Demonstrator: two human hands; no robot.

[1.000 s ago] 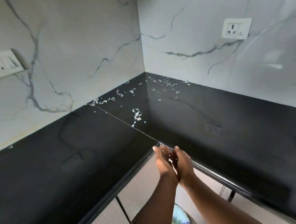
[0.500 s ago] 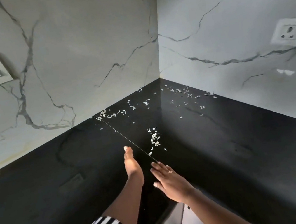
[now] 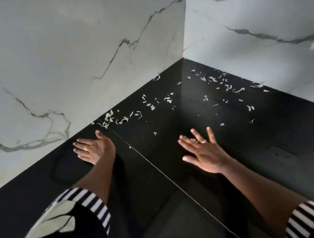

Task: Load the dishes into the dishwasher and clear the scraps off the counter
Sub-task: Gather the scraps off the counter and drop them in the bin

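Observation:
Small pale scraps (image 3: 169, 99) lie scattered over the black counter (image 3: 258, 144), mostly in the far corner where the two marble walls meet. My left hand (image 3: 93, 148) rests flat on the counter near the left wall, fingers spread, just short of a cluster of scraps (image 3: 108, 118). My right hand (image 3: 204, 151) is flat and open further right, fingers spread toward the corner, with a few bits of scrap under its fingertips. Neither hand holds anything. No dishes or dishwasher are in view.
White marble walls (image 3: 79, 48) with dark veins close the corner on the left and right. A thin seam (image 3: 160, 169) runs diagonally across the counter between my hands. Striped sleeves show at the bottom.
Both hands have moved from the counter's front edge out over the counter and apart, left toward the left wall, right toward the corner. The view has come closer to the corner.

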